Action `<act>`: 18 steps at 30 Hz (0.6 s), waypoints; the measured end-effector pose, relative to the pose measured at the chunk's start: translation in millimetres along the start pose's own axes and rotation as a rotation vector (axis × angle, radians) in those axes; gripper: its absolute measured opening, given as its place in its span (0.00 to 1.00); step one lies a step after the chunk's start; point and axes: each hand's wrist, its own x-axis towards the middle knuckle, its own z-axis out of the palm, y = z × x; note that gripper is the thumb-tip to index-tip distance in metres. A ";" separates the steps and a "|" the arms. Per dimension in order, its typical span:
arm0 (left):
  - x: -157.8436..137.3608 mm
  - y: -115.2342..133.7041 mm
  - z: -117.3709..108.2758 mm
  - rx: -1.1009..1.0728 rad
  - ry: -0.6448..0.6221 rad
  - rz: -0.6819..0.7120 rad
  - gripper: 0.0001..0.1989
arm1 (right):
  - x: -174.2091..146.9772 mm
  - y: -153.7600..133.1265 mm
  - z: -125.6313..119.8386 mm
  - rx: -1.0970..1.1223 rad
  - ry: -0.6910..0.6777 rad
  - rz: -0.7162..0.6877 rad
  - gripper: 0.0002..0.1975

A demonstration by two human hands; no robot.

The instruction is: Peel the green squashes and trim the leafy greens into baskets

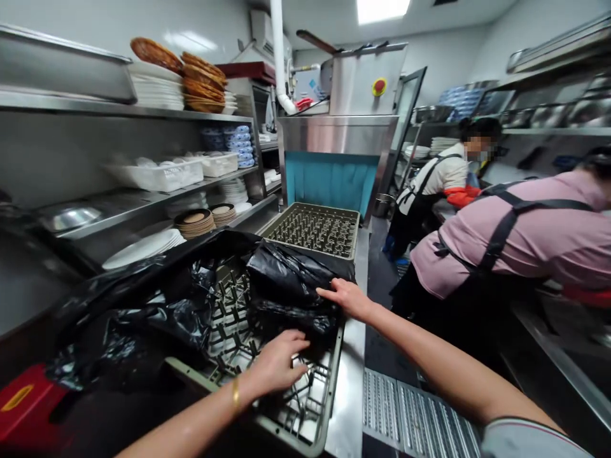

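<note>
A black plastic bag (296, 273) lies partly folded across a dish rack (331, 388) with upright pegs. Its loose, crumpled part spreads to the left over the rack's side. At the bag's right edge is my right hand (351, 299), its thumb on top of the plastic and its other fingers partly hidden behind the edge. My left hand (281, 362) hovers over the near part of the rack, thumb apart from the fingers and nothing in it. A gold bracelet circles that wrist.
A second peg rack (310, 230) sits beyond, before the dishwashing machine's teal curtain (334, 181). Shelves at left carry stacked plates (195, 224) and white baskets (165, 175). Two people in aprons (506, 235) bend over at right. A red object (28, 407) is at lower left.
</note>
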 end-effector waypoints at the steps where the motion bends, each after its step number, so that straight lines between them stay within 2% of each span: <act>1: -1.9 -2.4 -3.1 -0.215 -0.022 -0.158 0.26 | 6.1 1.3 -4.3 0.028 -0.002 0.060 0.30; 3: 9.7 -5.4 -13.6 -0.656 -0.044 -0.512 0.34 | 19.0 2.4 -17.2 0.067 0.011 0.141 0.32; 4: 20.3 -5.3 -19.8 -0.809 -0.049 -0.635 0.37 | 24.6 1.9 -24.7 0.078 0.018 0.165 0.33; 6: 42.2 -2.4 -30.8 -0.991 -0.048 -0.720 0.40 | 33.1 -0.8 -39.6 0.099 0.024 0.213 0.32; 9: 60.0 4.9 -38.4 -1.110 -0.031 -0.712 0.39 | 40.8 -8.4 -59.5 0.123 0.018 0.275 0.31; 12: 58.8 12.4 -36.2 -1.222 0.066 -0.743 0.39 | 47.7 -19.9 -77.4 0.164 0.001 0.297 0.30; 15: 48.6 26.8 -36.5 -1.493 0.297 -0.644 0.32 | 51.5 -36.3 -99.0 0.221 0.002 0.277 0.29; 18: 28.9 61.2 -45.5 -1.680 0.569 -0.483 0.16 | 32.9 -60.5 -131.8 0.246 0.030 0.300 0.27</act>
